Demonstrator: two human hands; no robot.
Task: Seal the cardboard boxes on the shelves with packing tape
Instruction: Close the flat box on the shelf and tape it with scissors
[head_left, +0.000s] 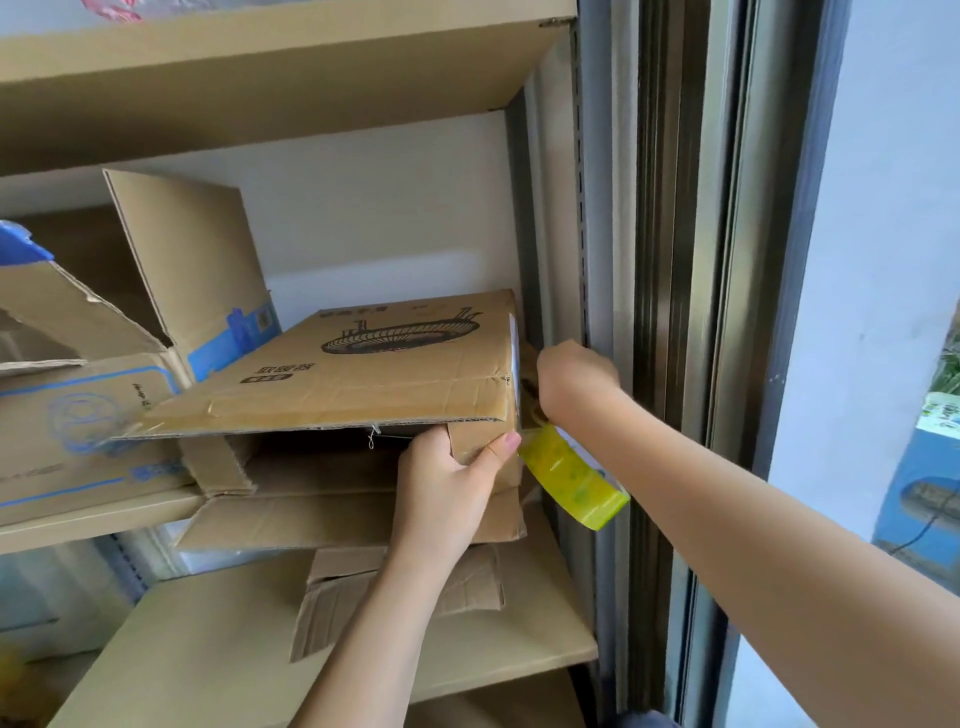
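A brown cardboard box (363, 374) printed with a black round appliance lies on the middle shelf, its front flaps loose and open. My left hand (447, 478) grips the right front flap, thumb on its outer face. A yellow-green roll of packing tape (574, 478) hangs around my right wrist. My right hand (576, 379) is curled in a fist against the box's right side, by the shelf upright; what its fingers hold is hidden.
A blue-printed box (93, 415) with raised flaps stands to the left on the same shelf. The shelf board (218, 639) below carries a flattened piece of cardboard (395, 597). A metal upright (587, 208) and a door frame (675, 260) stand right of the box.
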